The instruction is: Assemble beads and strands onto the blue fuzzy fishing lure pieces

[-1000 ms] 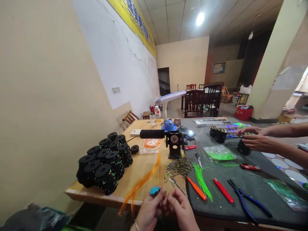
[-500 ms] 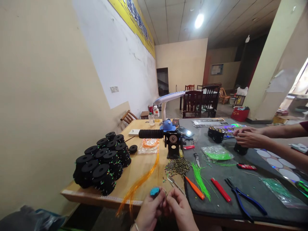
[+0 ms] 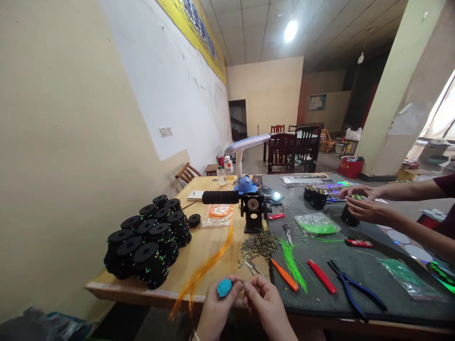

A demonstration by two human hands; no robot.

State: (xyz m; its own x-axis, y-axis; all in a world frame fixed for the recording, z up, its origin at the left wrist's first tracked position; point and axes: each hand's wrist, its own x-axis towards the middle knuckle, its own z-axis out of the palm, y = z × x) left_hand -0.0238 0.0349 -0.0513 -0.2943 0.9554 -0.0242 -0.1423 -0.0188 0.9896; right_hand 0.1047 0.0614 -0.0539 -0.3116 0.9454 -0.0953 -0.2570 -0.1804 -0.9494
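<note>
Both hands are close together at the front edge of the table. My left hand [image 3: 221, 303] is closed around a turquoise beaded piece [image 3: 224, 287], which shows on top between thumb and fingers. My right hand [image 3: 262, 300] is pinched beside the left fingertips, on something too small to make out. Just beyond them on the wood lie thin metal tools [image 3: 253, 268] and a pile of small dark and gold beads [image 3: 261, 244]. Orange strands [image 3: 209, 265] trail over the edge to the left. An orange-handled tool [image 3: 285, 274] lies to the right.
Stacked black spools [image 3: 145, 241] stand at left. A black winding device [image 3: 253, 213] and a lamp [image 3: 245, 184] stand beyond the beads. Green strands [image 3: 293, 263], a red tool [image 3: 322, 277] and blue pliers [image 3: 355, 293] lie on the grey mat. Another person's hands [image 3: 362, 203] work at right.
The turquoise piece shows more fully in my left hand, which has turned slightly. The whole view has shifted a little. The other person's hands have moved slightly, showing a spool's top.
</note>
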